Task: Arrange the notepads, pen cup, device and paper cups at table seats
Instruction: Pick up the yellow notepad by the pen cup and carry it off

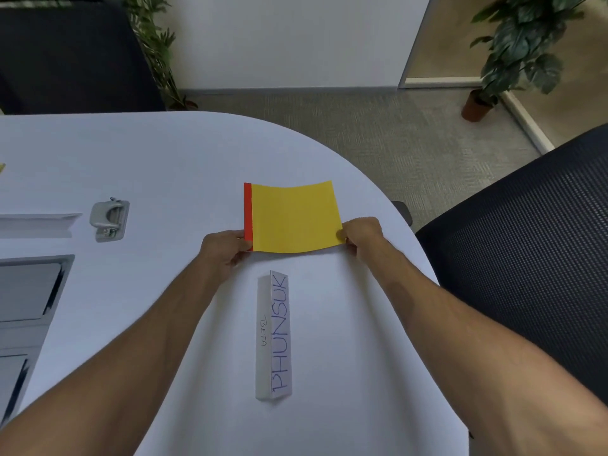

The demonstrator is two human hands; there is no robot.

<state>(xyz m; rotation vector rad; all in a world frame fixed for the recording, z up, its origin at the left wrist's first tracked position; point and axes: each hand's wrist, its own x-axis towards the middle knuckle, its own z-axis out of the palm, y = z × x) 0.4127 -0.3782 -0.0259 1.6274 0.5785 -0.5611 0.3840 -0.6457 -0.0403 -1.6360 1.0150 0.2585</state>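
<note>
A yellow notepad (292, 217) with a red spine strip along its left edge lies on the white table (158, 159), near the rounded right end. My left hand (225, 246) pinches its near left corner at the red strip. My right hand (360, 233) pinches its near right corner. The pad's far edge curls up slightly. A folded white name card (274, 337) with blue handwriting stands just in front of the pad, between my forearms. No pen cup or paper cups are in view.
A grey hole punch (109, 220) sits at left, beside another folded white card (38, 225). A grey tray or device (29, 291) lies at the left edge. A black mesh chair (526, 258) stands at right, another chair (72, 57) at the far left. Potted plants (513, 57) stand behind.
</note>
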